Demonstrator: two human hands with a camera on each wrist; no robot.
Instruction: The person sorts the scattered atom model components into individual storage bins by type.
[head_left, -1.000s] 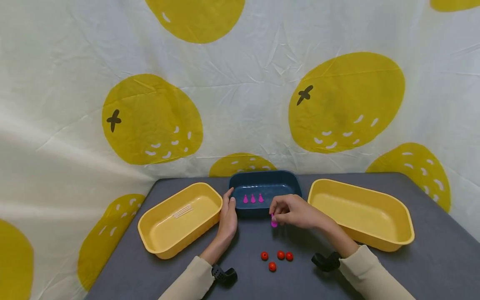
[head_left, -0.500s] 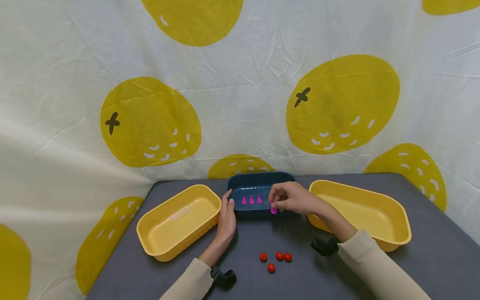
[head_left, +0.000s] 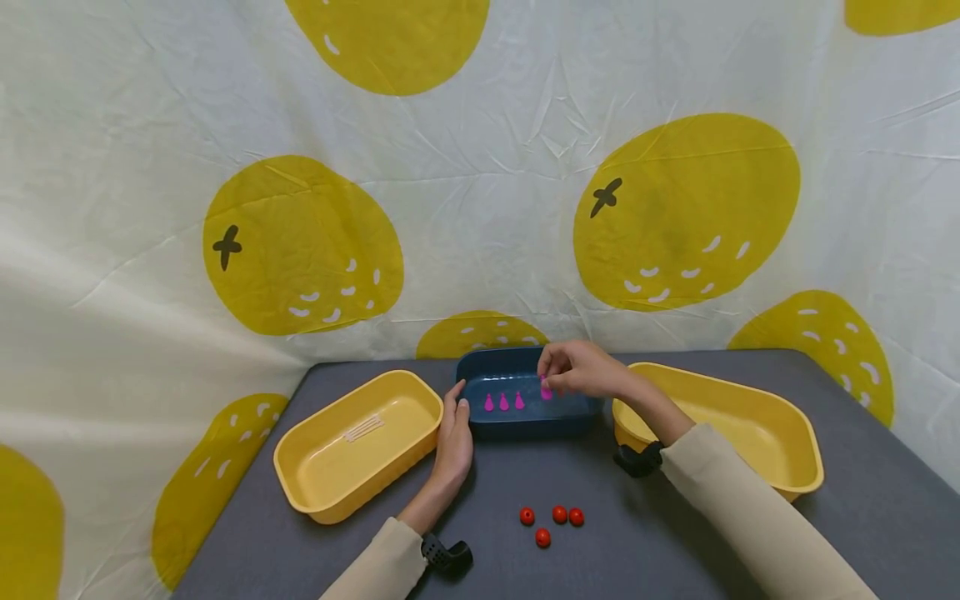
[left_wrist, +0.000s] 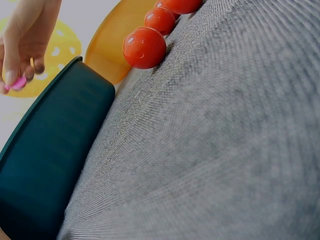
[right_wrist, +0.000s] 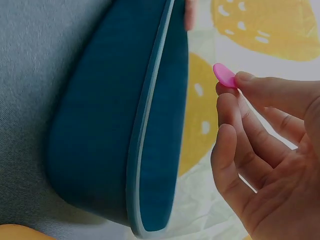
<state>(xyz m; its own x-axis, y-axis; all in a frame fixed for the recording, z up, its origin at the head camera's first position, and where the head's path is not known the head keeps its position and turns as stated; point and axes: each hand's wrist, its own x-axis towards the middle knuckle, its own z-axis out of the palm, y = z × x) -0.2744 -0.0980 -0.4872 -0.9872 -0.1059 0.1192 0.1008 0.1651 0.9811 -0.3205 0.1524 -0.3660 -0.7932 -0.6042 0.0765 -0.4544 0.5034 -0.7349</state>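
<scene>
My right hand (head_left: pixel 585 369) pinches a small pink pear-shaped piece (right_wrist: pixel 223 75) between thumb and forefinger, above the right half of a dark blue tub (head_left: pixel 525 430). Three similar pink pieces (head_left: pixel 504 402) stand out in a row on the tub floor. The right wrist view shows the held piece's rounded end poking out past the fingertips, higher than the tub's rim. At the tub's left end rests my left hand (head_left: pixel 453 442), its fingers straight along the outside wall. In the left wrist view the blue tub's side (left_wrist: pixel 60 130) hides what lies in it.
Several red beads (head_left: pixel 559 515) with holes lie on the grey cloth in front. To the left, a yellow tub (head_left: pixel 360 492) contains a few pale sticks (head_left: pixel 364 429). Another yellow tub (head_left: pixel 810 483) stands at the right, partly under my right forearm. A lemon-patterned curtain (head_left: pixel 480 250) hangs behind.
My right hand has carried the pink piece forward and up, from in front of the blue tub to over its inside. My left hand stays in place at the tub's left end.
</scene>
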